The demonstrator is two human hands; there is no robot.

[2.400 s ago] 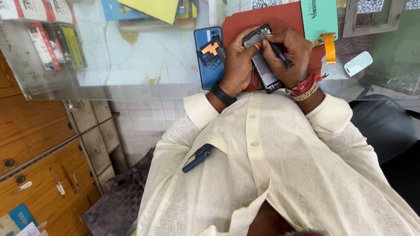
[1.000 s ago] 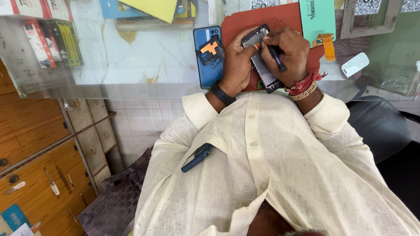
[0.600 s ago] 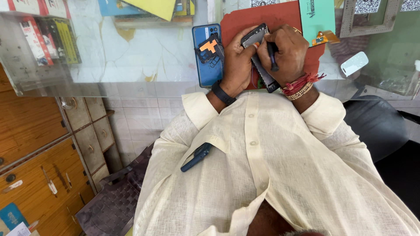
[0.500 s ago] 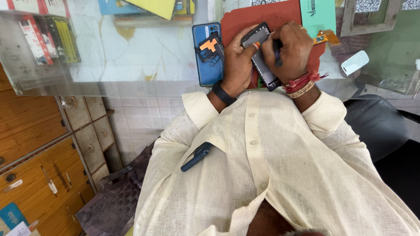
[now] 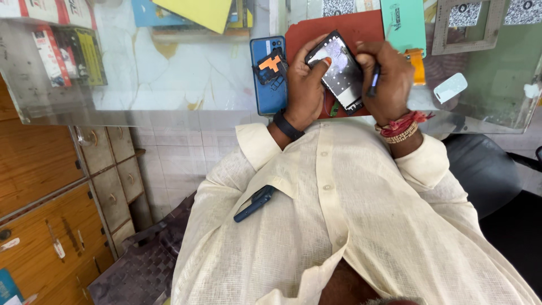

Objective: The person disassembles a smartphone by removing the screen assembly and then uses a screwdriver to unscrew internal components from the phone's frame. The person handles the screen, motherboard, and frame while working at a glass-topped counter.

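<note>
Phone frame (image 5: 341,73) tilted, long axis up-left, left hand (image 5: 305,90) clamped on it, right hand (image 5: 389,82) gripping screwdriver (image 5: 374,81)

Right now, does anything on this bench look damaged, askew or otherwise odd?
The phone frame in the left hand is stripped open, its bare inner plate showing. The blue phone beside it lies with loose orange and black parts on top. The right hand holds a dark tool. Nothing is spilled.

Glass-topped counter (image 5: 169,85) carries it all. A red work mat (image 5: 361,25) lies on it, a blue phone back (image 5: 268,79) just beside its left edge. A small pale screen piece (image 5: 450,87) sits off right.
</note>
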